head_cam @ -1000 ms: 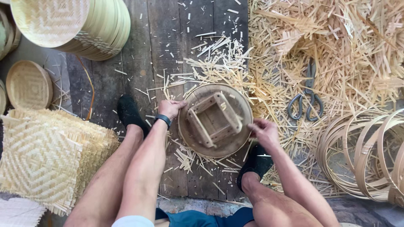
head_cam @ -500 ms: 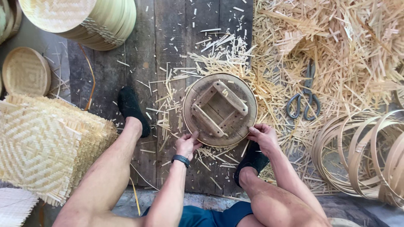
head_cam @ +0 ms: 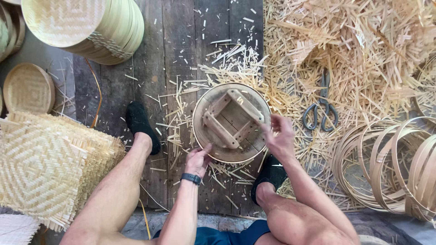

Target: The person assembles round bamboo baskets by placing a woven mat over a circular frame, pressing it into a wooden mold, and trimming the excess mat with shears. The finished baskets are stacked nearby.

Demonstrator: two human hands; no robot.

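A round wooden form (head_cam: 230, 121) with a square frame of slats on top stands on the plank floor between my feet. My left hand (head_cam: 198, 159) grips its near rim at the lower left. My right hand (head_cam: 278, 135) holds its right rim, fingers curled over the edge. A dark watch sits on my left wrist. Bamboo offcuts lie all around the form.
Scissors (head_cam: 321, 107) lie in the bamboo strip pile (head_cam: 363, 50) at the right. Bamboo hoops (head_cam: 390, 168) are stacked at the lower right. Woven mats (head_cam: 45, 163) lie at the left, stacked round woven trays (head_cam: 91, 27) at the top left, a small round lid (head_cam: 28, 88) beside them.
The form has turned in my hands. My left hand moved from its left side down to the near rim; my right hand shifted up along the right rim.
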